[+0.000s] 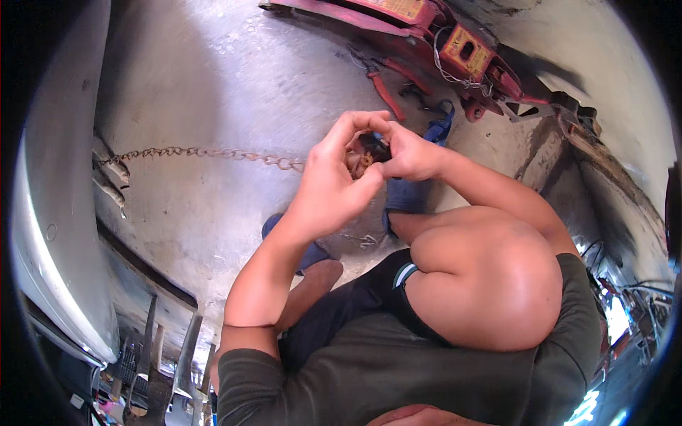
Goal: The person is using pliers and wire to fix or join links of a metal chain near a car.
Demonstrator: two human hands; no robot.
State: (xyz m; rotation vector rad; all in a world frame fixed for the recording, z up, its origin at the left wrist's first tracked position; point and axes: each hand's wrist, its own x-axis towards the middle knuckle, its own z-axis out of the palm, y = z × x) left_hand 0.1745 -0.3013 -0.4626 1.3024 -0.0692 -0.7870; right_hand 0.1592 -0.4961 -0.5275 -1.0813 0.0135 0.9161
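Note:
Both my hands meet above the floor, fingers curled around a small dark piece (pixel 374 147) with rusty brown metal at its lower side. My left hand (pixel 330 181) is closed at the end of a rusty chain (pixel 206 152), its thumb and fingers forming a ring. From the other side, my right hand (pixel 410 152) pinches the dark piece with thumb and fingers. The exact kind of that piece cannot be made out, since my fingers cover much of it. Leftward, the chain stretches across to metal hooks (pixel 114 170) beside a pale vehicle panel.
The curved pale vehicle panel (pixel 64 234) rises at the left. A red floor jack (pixel 455 50) lies along the upper right, with red-handled pliers (pixel 383 92) near it. My blue shoes (pixel 410 197) rest on the concrete floor (pixel 213 85). A short chain piece (pixel 362 240) lies between my feet.

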